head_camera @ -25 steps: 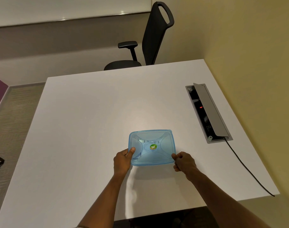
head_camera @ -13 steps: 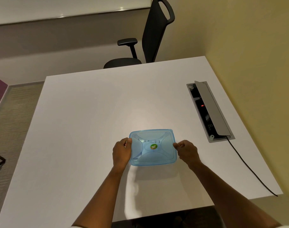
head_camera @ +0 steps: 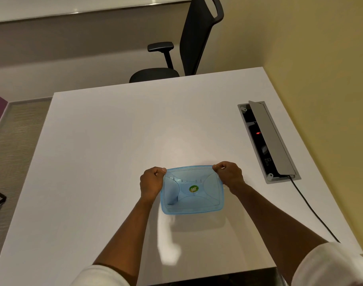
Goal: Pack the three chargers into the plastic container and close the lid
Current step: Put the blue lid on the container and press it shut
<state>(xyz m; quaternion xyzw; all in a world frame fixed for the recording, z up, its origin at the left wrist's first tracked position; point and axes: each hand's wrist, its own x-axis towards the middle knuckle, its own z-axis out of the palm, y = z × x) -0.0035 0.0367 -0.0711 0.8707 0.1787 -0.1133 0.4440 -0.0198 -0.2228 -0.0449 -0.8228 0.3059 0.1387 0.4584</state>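
Note:
A translucent blue plastic container (head_camera: 192,200) rests on the white table (head_camera: 114,141) with its lid on; a round green sticker sits in the lid's middle. My left hand (head_camera: 151,183) grips the container's far left corner with curled fingers. My right hand (head_camera: 228,174) grips the far right corner the same way. Faint pale shapes show through the lid near its far edge. No charger lies loose on the table.
An open cable box (head_camera: 267,141) with a raised grey flap and a red light is set into the table at the right. A black cord (head_camera: 312,209) runs from it toward the near right edge. A black office chair (head_camera: 188,44) stands beyond the far edge.
Both hands have slid along the container's sides from its near corners to its far corners. The container has stayed in place on the table.

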